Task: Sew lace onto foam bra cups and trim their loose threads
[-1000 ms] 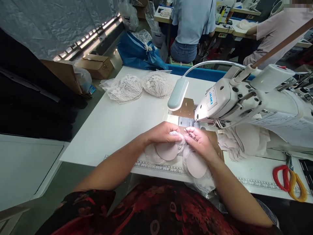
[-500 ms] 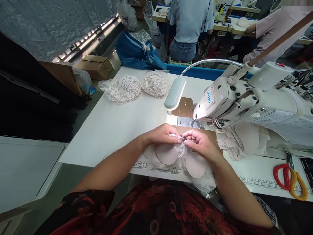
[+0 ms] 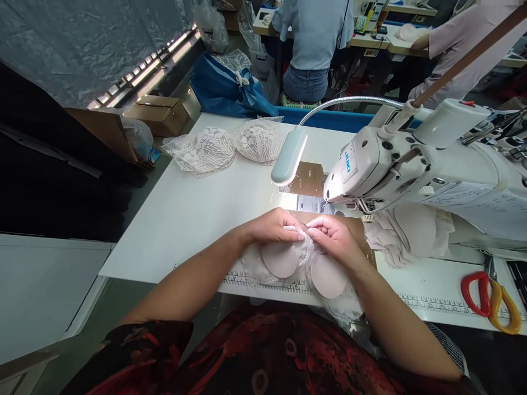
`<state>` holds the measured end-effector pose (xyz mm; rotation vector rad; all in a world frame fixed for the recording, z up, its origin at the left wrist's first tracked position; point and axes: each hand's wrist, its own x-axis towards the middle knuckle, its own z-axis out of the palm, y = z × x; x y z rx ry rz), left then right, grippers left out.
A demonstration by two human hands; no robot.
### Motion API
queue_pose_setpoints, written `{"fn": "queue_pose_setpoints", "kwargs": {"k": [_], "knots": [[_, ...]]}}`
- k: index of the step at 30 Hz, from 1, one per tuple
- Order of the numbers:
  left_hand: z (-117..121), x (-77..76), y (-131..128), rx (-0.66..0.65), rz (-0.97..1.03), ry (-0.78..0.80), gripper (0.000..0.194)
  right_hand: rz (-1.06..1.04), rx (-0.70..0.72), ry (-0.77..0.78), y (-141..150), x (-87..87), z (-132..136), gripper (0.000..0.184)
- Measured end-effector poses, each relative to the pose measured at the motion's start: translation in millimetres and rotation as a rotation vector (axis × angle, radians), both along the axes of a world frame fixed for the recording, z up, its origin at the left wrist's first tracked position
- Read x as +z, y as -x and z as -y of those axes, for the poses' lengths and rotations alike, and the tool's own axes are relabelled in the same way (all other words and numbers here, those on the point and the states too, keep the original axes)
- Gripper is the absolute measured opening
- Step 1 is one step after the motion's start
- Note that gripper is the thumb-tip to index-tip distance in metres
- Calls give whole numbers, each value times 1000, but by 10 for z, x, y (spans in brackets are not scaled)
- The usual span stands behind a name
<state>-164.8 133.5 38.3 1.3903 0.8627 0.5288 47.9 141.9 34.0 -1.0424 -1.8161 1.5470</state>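
A white lace bra (image 3: 305,253) with pale round pads (image 3: 280,260) lies at the table's front edge, in front of my body. My left hand (image 3: 280,226) is closed, thumb and fingers pinching the bra's lace near its middle. Close beside it, my right hand (image 3: 332,236) is closed too, its fingertips pinched at the same lace edge. The two hands almost touch. What lies under the right palm is hidden. The sewing machine (image 3: 370,170) stands just beyond my right hand, and brown card (image 3: 354,226) lies under its needle area.
Two lace cups (image 3: 209,151) rest at the table's back left. A lamp (image 3: 289,156) hangs over the middle. Fabric pieces (image 3: 407,233) are stacked under the machine arm. Scissors (image 3: 489,299) with red and yellow handles lie right. Two people (image 3: 315,44) sit at tables beyond.
A thin metallic tool seen between my fingers no longer shows. More of the lace edge is now raised between my hands. The view has shifted slightly.
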Motion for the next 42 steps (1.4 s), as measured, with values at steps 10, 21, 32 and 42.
{"fn": "queue_pose_setpoints", "kwargs": {"k": [10, 21, 32, 42], "knots": [[-22, 126, 347, -174, -304, -135, 29, 183, 67, 38, -46, 72, -37, 30], [8, 225, 466, -28, -227, -146, 24, 36, -153, 108, -94, -12, -23, 28], [-6, 215, 552, -57, -288, -80, 22, 238, -120, -73, -231, 7, -112, 34], [-16, 216, 561, -50, -298, -68, 22, 141, 71, 241, -318, 102, -128, 34]]}}
